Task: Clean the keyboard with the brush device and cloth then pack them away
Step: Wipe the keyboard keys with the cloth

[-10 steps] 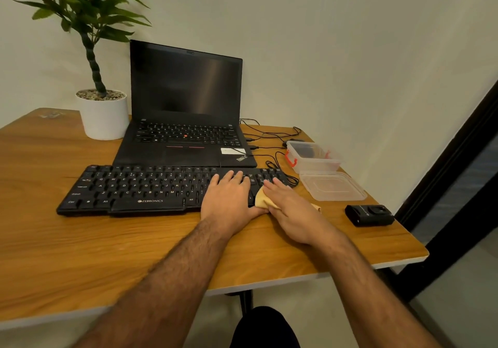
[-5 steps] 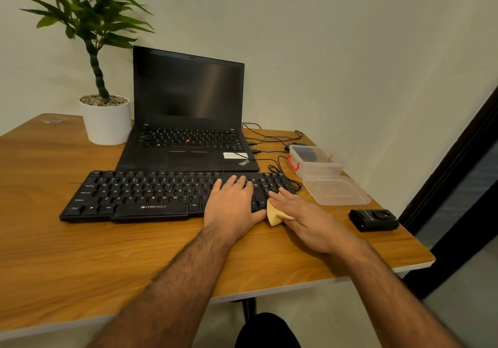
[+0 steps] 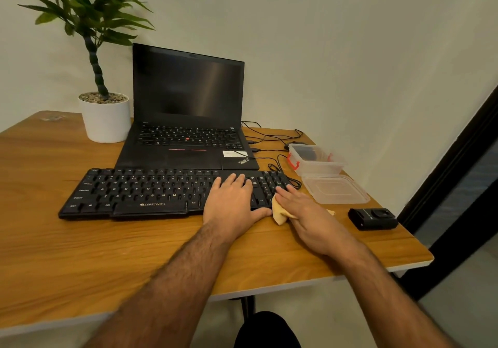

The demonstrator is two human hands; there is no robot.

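A black keyboard (image 3: 140, 194) lies on the wooden table (image 3: 80, 253) in front of a laptop. My left hand (image 3: 231, 202) rests flat on its right part, fingers spread, holding it down. My right hand (image 3: 304, 213) presses a yellow cloth (image 3: 279, 213) against the keyboard's right end; most of the cloth is hidden under the palm. A small black brush device (image 3: 373, 218) lies on the table to the right of my right hand, apart from it.
An open black laptop (image 3: 188, 121) stands behind the keyboard, with a potted plant (image 3: 105, 116) to its left. A clear plastic box (image 3: 316, 159) and its lid (image 3: 336, 188) sit at the right, with black cables (image 3: 272, 143) beside them. The table's edge runs close on the right.
My right hand with the cloth has slid slightly along the keyboard's right end. The left hand stays put. The view has tilted up a little.
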